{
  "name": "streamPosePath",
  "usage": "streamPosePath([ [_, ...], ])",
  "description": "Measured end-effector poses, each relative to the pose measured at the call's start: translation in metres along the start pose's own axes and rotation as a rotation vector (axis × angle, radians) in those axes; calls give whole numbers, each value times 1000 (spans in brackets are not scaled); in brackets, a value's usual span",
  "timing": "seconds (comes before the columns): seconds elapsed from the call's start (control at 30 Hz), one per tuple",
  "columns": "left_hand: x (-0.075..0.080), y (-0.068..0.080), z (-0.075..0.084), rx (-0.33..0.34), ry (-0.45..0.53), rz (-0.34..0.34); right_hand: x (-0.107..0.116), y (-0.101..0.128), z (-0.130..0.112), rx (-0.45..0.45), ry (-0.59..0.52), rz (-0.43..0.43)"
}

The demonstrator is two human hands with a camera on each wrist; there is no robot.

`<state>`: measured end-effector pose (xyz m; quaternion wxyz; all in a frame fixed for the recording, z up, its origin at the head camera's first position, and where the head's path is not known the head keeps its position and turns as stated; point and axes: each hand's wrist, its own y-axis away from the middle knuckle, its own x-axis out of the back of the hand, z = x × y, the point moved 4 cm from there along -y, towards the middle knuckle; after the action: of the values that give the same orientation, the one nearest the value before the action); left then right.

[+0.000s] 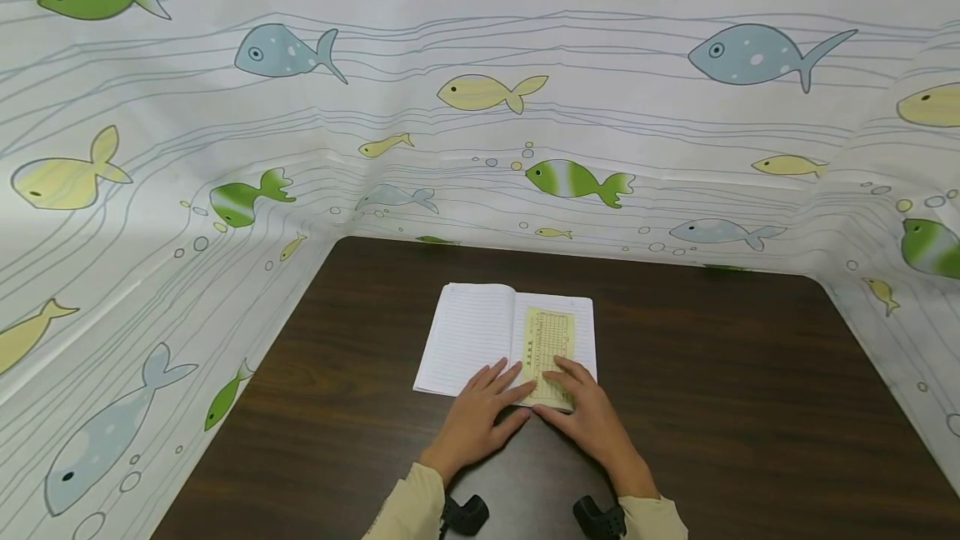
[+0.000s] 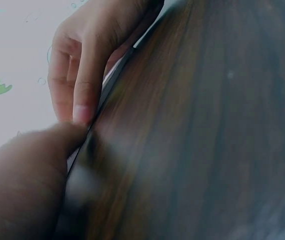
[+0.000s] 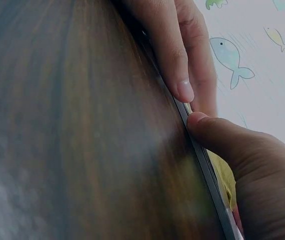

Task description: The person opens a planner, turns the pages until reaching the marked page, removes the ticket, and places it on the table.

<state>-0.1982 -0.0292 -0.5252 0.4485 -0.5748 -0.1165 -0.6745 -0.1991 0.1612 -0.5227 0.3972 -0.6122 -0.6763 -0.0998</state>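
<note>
A lined notebook (image 1: 474, 332) lies spread out on the dark wooden table. On its right page rests a yellow slip (image 1: 551, 336) printed with a grid and rows of characters. My left hand (image 1: 483, 415) lies over the lower middle of the notebook, its fingertips touching the page and the slip's left edge. My right hand (image 1: 588, 415) rests on the lower right of the slip with spread fingers. Both thumbs nearly meet at the notebook's near edge. In the right wrist view the notebook's edge (image 3: 202, 160) runs beside the right thumb (image 3: 222, 135).
The brown tabletop (image 1: 712, 382) extends to both sides of the notebook. A white sheet with printed fish (image 1: 480, 92) stands up around the table's back and sides. Black wrist devices (image 1: 467, 515) sit near both sleeves.
</note>
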Motion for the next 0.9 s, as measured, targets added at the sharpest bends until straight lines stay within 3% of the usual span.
streamPosePath([
  [0.37, 1, -3, 0, -23, 21, -28, 3, -1, 0, 71, -26, -25],
  [0.7, 1, -2, 0, -9, 65, 19, 6, 1, 1, 97, -51, -53],
  [0.9, 1, -3, 0, -24, 60, 44, 11, 1, 2, 94, -74, 23],
])
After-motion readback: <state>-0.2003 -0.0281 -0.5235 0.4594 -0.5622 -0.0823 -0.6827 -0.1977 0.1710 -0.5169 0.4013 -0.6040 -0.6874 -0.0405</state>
